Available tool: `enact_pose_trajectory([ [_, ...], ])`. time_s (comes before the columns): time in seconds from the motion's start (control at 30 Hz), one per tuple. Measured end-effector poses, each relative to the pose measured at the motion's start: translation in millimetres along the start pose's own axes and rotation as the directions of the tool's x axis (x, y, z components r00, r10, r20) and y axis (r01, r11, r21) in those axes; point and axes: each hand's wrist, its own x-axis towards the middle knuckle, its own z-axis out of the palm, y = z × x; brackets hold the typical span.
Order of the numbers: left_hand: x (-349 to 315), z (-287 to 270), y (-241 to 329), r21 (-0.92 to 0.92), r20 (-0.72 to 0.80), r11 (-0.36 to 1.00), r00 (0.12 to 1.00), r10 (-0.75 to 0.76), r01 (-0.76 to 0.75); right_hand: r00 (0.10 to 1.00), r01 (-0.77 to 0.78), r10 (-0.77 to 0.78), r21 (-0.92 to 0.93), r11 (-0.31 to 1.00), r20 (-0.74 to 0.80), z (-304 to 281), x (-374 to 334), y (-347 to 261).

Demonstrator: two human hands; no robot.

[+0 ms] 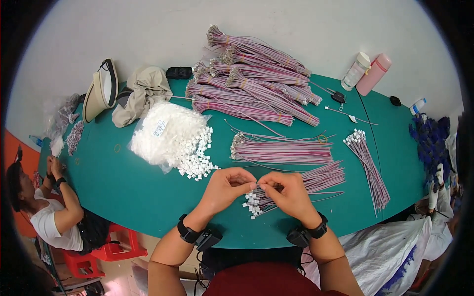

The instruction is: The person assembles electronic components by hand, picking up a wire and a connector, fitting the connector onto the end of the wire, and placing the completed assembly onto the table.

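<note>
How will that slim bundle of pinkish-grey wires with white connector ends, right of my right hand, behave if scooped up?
The slim bundle of pinkish-grey wires probably flexes easily, since its strands are long and thin. It may splay or shed strands, as no band shows around it. Its small white connectors could snag on each other, clustered at one end.

- The wire bundles [284,152] are streaked lengthwise in pink and pale grey
- The loose connectors [195,160] are white
- The tabletop [118,182] is plain deep green
- The flask [374,75] is pink
- The crumpled cloth [153,81] is beige
- The wristband [185,232] is black
- The stool [123,246] is bright red
- The tangled strands [432,138] are dark blue-violet
- The wearer's shirt [266,280] is dark red, the co-worker's shirt [54,229] white
- The wall [345,29] is off-white
</note>
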Motion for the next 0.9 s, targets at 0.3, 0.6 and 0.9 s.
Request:
enact_pose_trajectory([
  [0.3, 1.1, -6.1, -0.1, -0.124, 0.054, 0.991, 0.998, -0.046, 0.052, 0.999, 0.018, -0.016, -0.027, 0.999, 0.04, -8.1, 2.4, -1.6],
  [0.6, -1.2, -3.3, -0.2, -0.017, 0.049, 1.0, 0.999, -0.009, 0.01, 1.0, -0.002, 0.002, -0.049, 0.999, 0.006, -2.9, 0.6, -0.7],
  [0.9, -1.0, -2.1, 4.5, -0.104, 0.065, 0.993, 0.997, -0.052, 0.059, 0.994, -0.099, 0.097, 0.031, 0.995, 0.042, -6.1, 3.3, 2.8],
])
